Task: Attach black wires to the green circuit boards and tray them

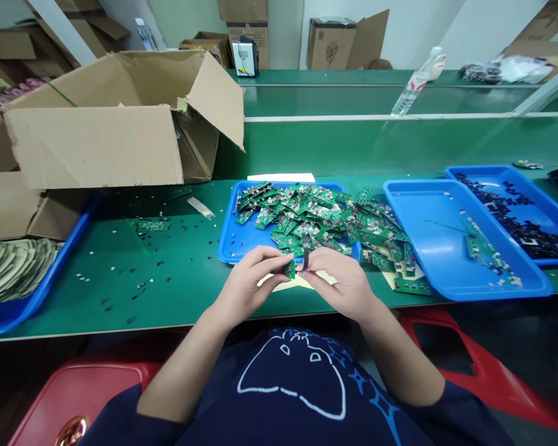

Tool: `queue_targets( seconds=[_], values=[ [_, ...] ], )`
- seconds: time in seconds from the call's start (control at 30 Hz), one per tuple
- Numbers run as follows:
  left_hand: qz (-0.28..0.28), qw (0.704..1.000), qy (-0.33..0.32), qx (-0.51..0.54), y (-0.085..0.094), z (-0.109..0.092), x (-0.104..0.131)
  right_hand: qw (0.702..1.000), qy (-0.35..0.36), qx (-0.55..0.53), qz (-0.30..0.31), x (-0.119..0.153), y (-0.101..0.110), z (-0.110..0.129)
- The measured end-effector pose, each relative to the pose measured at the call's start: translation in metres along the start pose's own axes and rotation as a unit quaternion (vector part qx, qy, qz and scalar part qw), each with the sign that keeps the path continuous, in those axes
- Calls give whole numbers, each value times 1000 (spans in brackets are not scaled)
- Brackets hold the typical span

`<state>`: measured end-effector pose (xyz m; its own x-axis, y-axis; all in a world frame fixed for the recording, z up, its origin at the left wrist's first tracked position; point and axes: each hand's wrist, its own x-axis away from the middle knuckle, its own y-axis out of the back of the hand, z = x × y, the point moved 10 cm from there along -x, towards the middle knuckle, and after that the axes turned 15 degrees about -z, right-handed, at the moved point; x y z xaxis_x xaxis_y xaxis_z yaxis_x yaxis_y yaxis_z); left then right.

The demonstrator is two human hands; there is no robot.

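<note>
Between the thumb and fingers of my left hand (pixel 251 282) is a small green circuit board (pixel 289 269), held at the tray's near edge. My right hand (pixel 341 279) pinches a thin black curved strip (pixel 305 253) right beside that board; its exact kind is too small to make out. Whether the strip touches the board I cannot tell. Just beyond both hands, a heap of green circuit boards (pixel 302 214) fills a blue tray (pixel 227 238) and spills over its right side onto the table.
At the right lie a blue tray (pixel 428 248) with a few boards and another tray (pixel 460 170) of small black parts. A large cardboard box (pixel 97 148) stands back left. Small bits litter the green table (pixel 181 279). A plastic bottle (pixel 411 90) stands behind.
</note>
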<state>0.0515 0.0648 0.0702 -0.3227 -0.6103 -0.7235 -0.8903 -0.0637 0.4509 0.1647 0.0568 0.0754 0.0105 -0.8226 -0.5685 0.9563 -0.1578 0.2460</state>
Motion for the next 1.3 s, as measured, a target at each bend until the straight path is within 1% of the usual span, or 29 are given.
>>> queue_targets(
  seconds=[0.03,0.07,0.13,0.2,0.23,0.3,0.33,0.4,0.47,0.53,0.6,0.7,0.87,0.93,1.0,1.07,1.13,1.23,1.3],
  values=[
    [-7,1000,-2,-9,2,1,-1,999,-12,-25,18,3,-3,-5],
    [-16,1000,-6,-20,5,1,-2,997,-40,-58,32,6,-5,-13],
    [-39,998,-25,-45,11,-1,-3,981,-139,-134,29,13,-9,-37],
    [-59,994,-59,-69,16,-6,-3,945,-259,-198,2,22,-13,-63],
    [-67,992,-79,-78,17,-9,-3,924,-309,-224,-1,27,-18,-72],
    [-73,986,-116,-92,17,-14,0,889,-372,-266,30,34,-32,-75],
    [-73,984,-131,-97,16,-16,1,877,-385,-282,54,36,-39,-72],
    [-69,981,-147,-106,14,-17,3,866,-391,-301,84,36,-47,-61],
    [-70,979,-152,-113,13,-17,3,863,-393,-305,84,34,-48,-53],
    [-78,979,-145,-118,15,-16,2,858,-399,-314,78,35,-48,-51],
    [-84,981,-128,-116,16,-14,1,845,-414,-331,72,38,-50,-54],
    [-78,989,-90,-93,14,-10,-1,820,-437,-362,69,43,-55,-61],
    [-32,999,-9,-2,2,0,0,799,-426,-416,87,41,-65,-64],
    [-15,999,24,42,-3,4,2,800,-414,-423,95,40,-68,-64],
    [-1,995,58,76,-6,8,3,816,-397,-408,102,38,-68,-65],
    [10,992,87,96,-9,12,5,847,-371,-369,97,36,-64,-65],
    [14,989,109,101,-10,15,6,885,-336,-310,84,31,-56,-63],
    [10,984,142,104,-12,21,9,942,-276,-179,71,23,-43,-59],
    [8,975,185,122,-16,27,13,968,-226,-80,68,18,-35,-56]
  ],
)
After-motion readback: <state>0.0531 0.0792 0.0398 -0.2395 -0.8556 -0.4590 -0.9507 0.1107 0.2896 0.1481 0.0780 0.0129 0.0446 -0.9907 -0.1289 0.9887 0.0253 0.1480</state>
